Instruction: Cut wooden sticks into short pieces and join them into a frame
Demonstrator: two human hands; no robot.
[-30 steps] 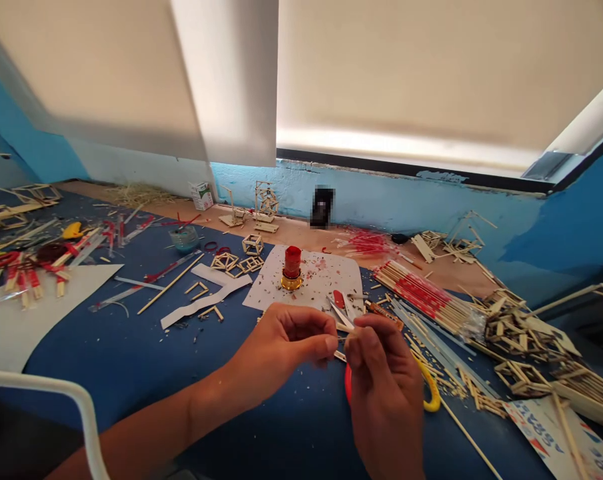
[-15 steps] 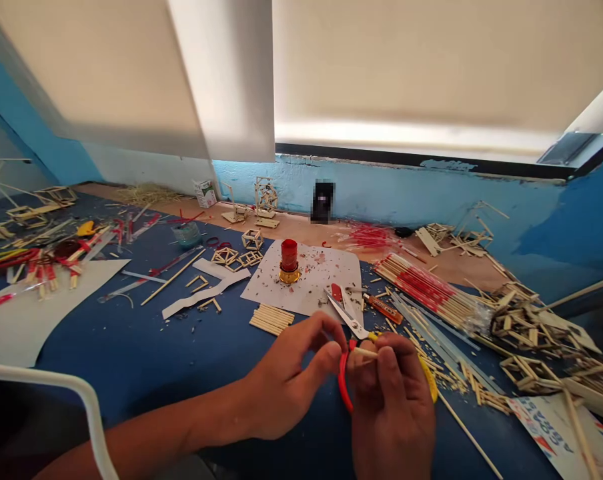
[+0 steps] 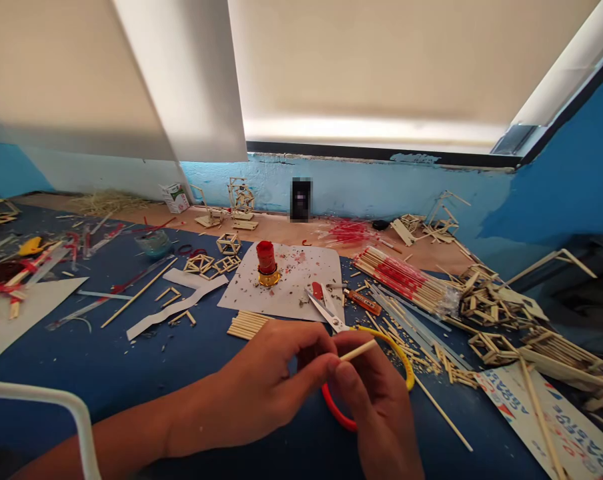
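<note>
A short wooden stick [image 3: 358, 351] is pinched between the thumb and fingers of my left hand [image 3: 276, 373]. My right hand [image 3: 376, 400] is curled around the same stick, its thumb beside my left fingertips. Scissors with a red and a yellow handle [image 3: 405, 363] lie behind and under my right hand, blades open on the white paper [image 3: 301, 293]. A row of cut sticks [image 3: 246, 325] lies just beyond my left hand. On the paper stands a red candle [image 3: 266, 259] in a gold holder.
An orange cutter [image 3: 362, 302] and a bundle of sticks [image 3: 406, 280] lie to the right. Small stick frames [image 3: 494, 348] crowd the right side. Paper strips [image 3: 176, 308] and glue sticks lie left. A white bar [image 3: 36, 392] crosses the lower left.
The view has turned right, so things appear farther left. My left fingers have closed on the stick, which now points up to the right, and my two hands meet.
</note>
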